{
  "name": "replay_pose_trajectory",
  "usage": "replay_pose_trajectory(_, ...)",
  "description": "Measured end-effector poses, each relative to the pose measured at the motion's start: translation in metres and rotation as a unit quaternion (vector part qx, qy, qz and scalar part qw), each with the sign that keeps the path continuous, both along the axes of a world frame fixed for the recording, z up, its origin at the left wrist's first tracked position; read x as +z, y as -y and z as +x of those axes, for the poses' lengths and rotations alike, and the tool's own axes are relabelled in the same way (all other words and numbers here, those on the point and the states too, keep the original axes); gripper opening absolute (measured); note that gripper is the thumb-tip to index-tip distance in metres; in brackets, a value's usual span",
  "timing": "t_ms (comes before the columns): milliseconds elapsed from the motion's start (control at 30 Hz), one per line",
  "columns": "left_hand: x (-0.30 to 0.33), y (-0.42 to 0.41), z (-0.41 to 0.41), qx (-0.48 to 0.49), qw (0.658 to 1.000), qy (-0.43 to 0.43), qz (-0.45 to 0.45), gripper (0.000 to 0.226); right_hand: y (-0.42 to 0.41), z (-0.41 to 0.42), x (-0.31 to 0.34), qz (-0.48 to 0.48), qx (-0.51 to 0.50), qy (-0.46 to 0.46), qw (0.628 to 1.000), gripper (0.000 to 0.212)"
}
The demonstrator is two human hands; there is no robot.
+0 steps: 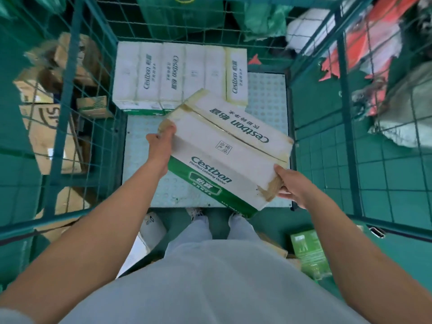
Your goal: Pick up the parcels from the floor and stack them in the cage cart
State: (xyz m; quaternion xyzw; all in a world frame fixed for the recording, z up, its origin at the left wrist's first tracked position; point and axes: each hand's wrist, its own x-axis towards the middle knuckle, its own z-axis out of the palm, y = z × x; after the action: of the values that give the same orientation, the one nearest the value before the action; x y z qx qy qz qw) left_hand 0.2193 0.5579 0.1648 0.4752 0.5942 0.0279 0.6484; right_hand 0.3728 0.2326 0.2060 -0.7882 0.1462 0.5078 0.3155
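Both hands carry one white-and-green Cestbon carton point(230, 146), tilted, above the front part of the cage cart floor point(149, 146). The left hand point(161, 143) grips the carton's far left end, fingers curled round the taped corner; the right hand point(291, 185) holds its near right corner, thumb on top and fingers underneath. Green mesh walls close the cart on the left point(77, 94), back and right point(350, 136); the near side, where the person stands, is open. Inside, three more Cestbon cartons point(177, 73) lie side by side against the back wall, filling the left and middle. Bare dimpled floor shows at the back right corner point(266, 94) and across the front. Outside the left wall lie brown cardboard boxes point(53, 136); a small green box point(308, 251) lies on the ground near the right forearm.
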Motion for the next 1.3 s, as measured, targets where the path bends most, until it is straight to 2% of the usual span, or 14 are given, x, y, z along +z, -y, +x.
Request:
replay_pose_trajectory(167,-0.007,0.014,0.05,-0.051,0.999,-0.004,0.019,0.064,0.033,0.027,-0.017,0.042,-0.078,-0.056,0.995,0.049)
replay_pose_trajectory(300,-0.01,0.03,0.093,-0.058,0.998,-0.011,0.013,0.068,0.049,0.054,-0.023,0.097,-0.174,-0.075,0.977,0.033)
replay_pose_trajectory(467,-0.016,0.052,0.15,-0.07,0.997,-0.014,0.009,0.105,0.072,0.088,-0.038,0.123,-0.23,-0.087,0.961,0.03)
replay_pose_trajectory(567,-0.02,0.068,0.192,-0.057,0.998,0.004,0.003,0.087,0.08,0.11,-0.051,0.13,-0.256,-0.081,0.954,0.031)
replay_pose_trajectory(700,-0.025,0.093,0.244,-0.076,0.997,0.028,0.011,0.094,0.079,0.149,-0.065,0.133,-0.288,-0.068,0.946,0.026)
replay_pose_trajectory(800,-0.034,0.11,0.278,-0.136,0.99,0.03,-0.014,0.085,0.066,0.176,-0.077,0.137,-0.328,-0.066,0.932,0.019)
replay_pose_trajectory(1033,-0.081,0.153,0.336,-0.236,0.965,0.022,-0.112,0.072,0.019,0.222,-0.13,0.138,-0.43,-0.055,0.891,0.029)
replay_pose_trajectory(1100,-0.103,0.162,0.351,-0.256,0.958,0.019,-0.13,0.074,0.003,0.235,-0.152,0.145,-0.45,-0.04,0.88,0.027)
replay_pose_trajectory(1233,-0.155,0.164,0.38,-0.287,0.949,0.007,-0.128,0.091,-0.027,0.271,-0.201,0.137,-0.469,-0.003,0.873,0.019)
replay_pose_trajectory(1300,-0.172,0.162,0.393,-0.3,0.947,0.002,-0.114,0.085,-0.039,0.288,-0.222,0.132,-0.474,0.005,0.871,0.016)
